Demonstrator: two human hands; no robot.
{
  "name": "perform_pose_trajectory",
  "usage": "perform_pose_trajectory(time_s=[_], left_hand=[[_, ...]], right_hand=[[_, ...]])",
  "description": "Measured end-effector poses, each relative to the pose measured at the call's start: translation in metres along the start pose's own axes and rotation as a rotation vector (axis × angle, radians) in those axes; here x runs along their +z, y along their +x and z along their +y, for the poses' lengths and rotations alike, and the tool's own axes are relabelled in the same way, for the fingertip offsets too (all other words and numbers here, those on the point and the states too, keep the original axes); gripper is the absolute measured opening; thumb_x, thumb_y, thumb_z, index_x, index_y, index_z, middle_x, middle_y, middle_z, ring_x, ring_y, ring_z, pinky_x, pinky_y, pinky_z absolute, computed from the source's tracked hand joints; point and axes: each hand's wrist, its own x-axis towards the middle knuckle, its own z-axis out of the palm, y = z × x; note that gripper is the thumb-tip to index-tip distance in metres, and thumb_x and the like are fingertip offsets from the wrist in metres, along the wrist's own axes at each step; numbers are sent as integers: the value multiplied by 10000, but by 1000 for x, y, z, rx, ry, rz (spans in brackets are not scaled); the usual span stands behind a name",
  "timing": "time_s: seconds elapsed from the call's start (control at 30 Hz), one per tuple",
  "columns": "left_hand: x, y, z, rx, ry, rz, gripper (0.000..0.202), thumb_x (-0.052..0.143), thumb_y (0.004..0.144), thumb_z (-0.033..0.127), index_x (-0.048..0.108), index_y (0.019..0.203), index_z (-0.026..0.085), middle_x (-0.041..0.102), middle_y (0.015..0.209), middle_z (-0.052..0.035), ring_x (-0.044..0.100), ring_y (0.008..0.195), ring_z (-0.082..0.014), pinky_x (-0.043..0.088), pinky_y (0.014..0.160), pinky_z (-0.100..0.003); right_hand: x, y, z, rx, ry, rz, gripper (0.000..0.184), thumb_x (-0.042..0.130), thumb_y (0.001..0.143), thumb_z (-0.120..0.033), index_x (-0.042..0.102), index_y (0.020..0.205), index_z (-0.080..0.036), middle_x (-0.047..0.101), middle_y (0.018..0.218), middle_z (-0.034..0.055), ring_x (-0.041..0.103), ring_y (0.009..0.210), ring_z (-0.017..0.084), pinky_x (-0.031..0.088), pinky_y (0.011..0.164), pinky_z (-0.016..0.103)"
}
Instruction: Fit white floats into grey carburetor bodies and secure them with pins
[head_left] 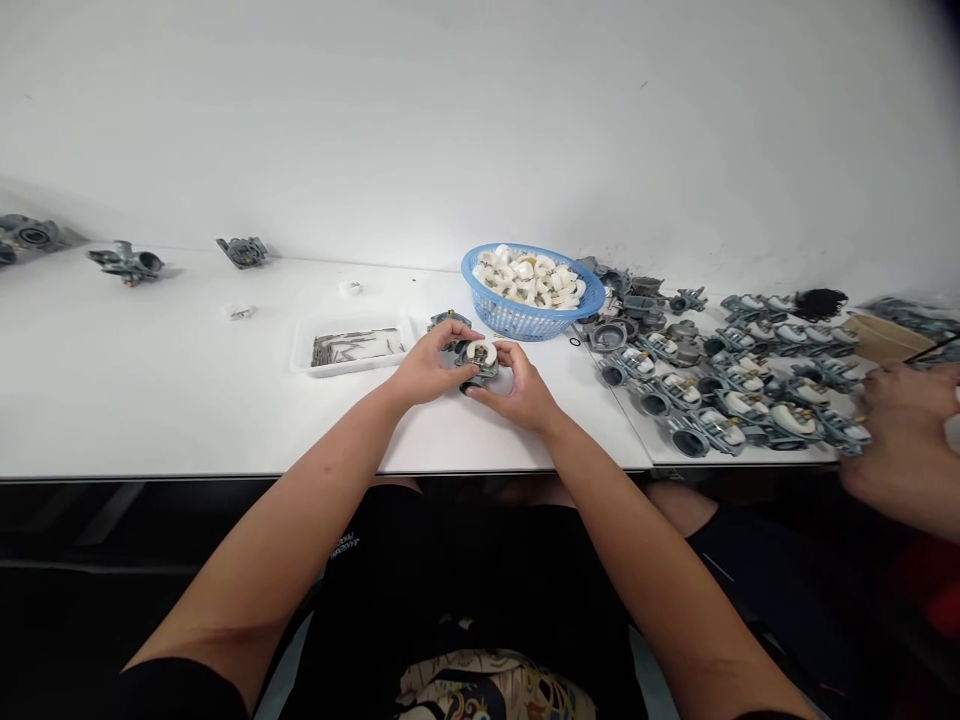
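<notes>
We see the fingers [454, 334] of the left hand [426, 370] and of the right hand [525, 392] curled closed around one grey carburettor body [480, 374]. It is held low over the table [150, 400], at centre, near the front edge. A white float [481, 350] sits on top of the body between the thumbs; whether it is fastened we cannot tell.

Just behind the hands lies a second grey body [448, 320]. To its left is a white tray [304, 345] of metal pins [352, 347], and to its right a blue basket [525, 318] heaped with white floats.

Further right, ranks of fitted bodies [735, 400] already carry floats, and a co-worker's hand [907, 440] rests beside them. A few bare bodies [126, 262] lie far left.

We judge the batch well advanced yet unfinished.
</notes>
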Motion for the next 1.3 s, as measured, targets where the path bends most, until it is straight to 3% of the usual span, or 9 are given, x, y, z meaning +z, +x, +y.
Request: perform_pose_trajectory(time_s=[0.17,0.33,0.5,0.63,0.9,1.07,1.3], left_hand=[[-1,0,1,8,6,-12,360,744,758,255,570,1068,197,653,1223,-108,594,1174,-250,416,1091,-449],[-1,-1,2,-78,30,-45,340,737,775,295,577,1062,208,651,1221,-96,575,1223,-258,402,1118,-464],[-1,0,-3,-32,59,-92,346,722,812,370,584,1086,211,650,1202,-91,580,1193,-256,419,1103,-449],[-1,0,-3,-16,81,-118,371,724,822,411,603,1118,221,650,1223,-88,576,1204,-265,421,1104,-431],[0,-3,1,-53,169,-106,405,717,835,480,644,1162,254,661,1233,-70,579,1198,-286,441,1083,-437],[2,-3,4,-56,229,-67,429,724,816,489,643,1166,254,655,1239,-69,576,1193,-290,442,1087,-447],[2,-5,4,-36,289,-47,466,730,804,516,635,1190,274,643,1287,-67,550,1245,-298,422,1116,-463]], right_hand=[[-1,0,-1,6,-11,7,705,847,725,-500,467,1259,-241,628,1298,115,586,1248,300,490,1042,484],[-2,-1,-5,-19,-75,28,701,833,727,-535,473,1246,-233,638,1282,126,594,1237,312,496,1010,481],[-3,-3,-7,-38,-269,91,781,831,679,-611,474,1260,-229,614,1293,138,554,1252,348,398,1078,547],[-2,-6,-7,-23,-329,82,732,809,699,-605,455,1222,-236,612,1240,113,554,1206,336,367,1082,557],[1,-9,-7,117,-193,18,804,786,697,-641,381,1271,-251,504,1354,136,457,1300,362,460,999,520],[2,-8,2,33,-76,38,758,787,727,-582,345,1242,-244,531,1263,119,559,1156,280,497,949,448],[-1,-9,6,29,-60,67,751,792,731,-576,328,1223,-248,542,1225,112,582,1100,255,514,903,414]])
